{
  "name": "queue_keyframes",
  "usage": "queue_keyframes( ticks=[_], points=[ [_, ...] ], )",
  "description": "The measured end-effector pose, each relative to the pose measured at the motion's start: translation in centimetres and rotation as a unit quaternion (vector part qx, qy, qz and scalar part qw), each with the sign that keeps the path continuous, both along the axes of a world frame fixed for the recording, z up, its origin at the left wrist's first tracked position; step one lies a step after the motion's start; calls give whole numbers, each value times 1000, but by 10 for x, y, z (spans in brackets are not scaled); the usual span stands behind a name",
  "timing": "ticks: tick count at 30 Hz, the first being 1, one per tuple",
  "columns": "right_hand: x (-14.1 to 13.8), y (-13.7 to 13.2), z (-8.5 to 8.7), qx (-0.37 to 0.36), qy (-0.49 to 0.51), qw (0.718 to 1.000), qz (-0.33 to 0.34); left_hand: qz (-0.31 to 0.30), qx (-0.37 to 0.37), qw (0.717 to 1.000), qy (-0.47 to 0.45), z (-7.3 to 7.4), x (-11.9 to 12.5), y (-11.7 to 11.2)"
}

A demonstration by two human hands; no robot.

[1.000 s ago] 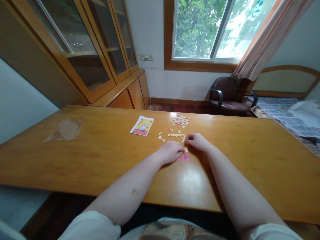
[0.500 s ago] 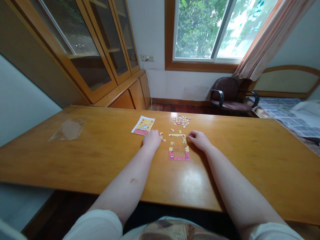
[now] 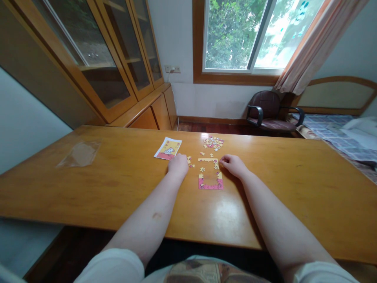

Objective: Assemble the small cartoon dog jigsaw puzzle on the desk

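- The left hand (image 3: 178, 165) curls beside small, knobbed yellow jigsaw pieces (image 3: 192, 166); its opening and hold I can't tell;
- the right hand (image 3: 235, 166), fingertips close together, is just beside the pink-and-yellow rectangular jigsaw border (image 3: 211, 187); any hold is unclear;
- the border lies on the glossy brown wooden table (image 3: 129, 184).

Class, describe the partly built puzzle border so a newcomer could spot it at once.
On the long wooden table, look between the left hand and the right hand. The puzzle border is an incomplete rectangular outline, yellow at the far side, pink at the near. Unlike the jumbled pile beyond, its pieces line up.
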State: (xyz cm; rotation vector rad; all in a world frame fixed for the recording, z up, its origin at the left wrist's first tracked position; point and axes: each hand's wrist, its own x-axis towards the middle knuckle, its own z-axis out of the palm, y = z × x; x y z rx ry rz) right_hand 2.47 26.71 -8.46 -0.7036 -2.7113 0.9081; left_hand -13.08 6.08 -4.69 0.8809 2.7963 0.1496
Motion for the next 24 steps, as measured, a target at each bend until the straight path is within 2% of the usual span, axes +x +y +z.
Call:
queue_keyframes(
  ticks=[7,12,15,17,21,24],
  points=[
    [1,-1,1,-1,0,1000,2,6,8,1000,-3,-4,-4,-1],
    [1,0,1,-2,-4,1000,4,-11,101,994,-42,-5,-4,-2],
    [1,-4,4,-2,2,1000,17,-50,163,984,-57,-2,3,0],
    [0,-11,8,-4,13,999,38,-99,192,974,-65,-1,12,3],
    [0,-27,20,-19,29,995,92,-174,204,960,-80,-2,29,8],
    [0,-34,25,-33,22,992,122,-195,188,958,-88,-3,38,10]
  ],
)
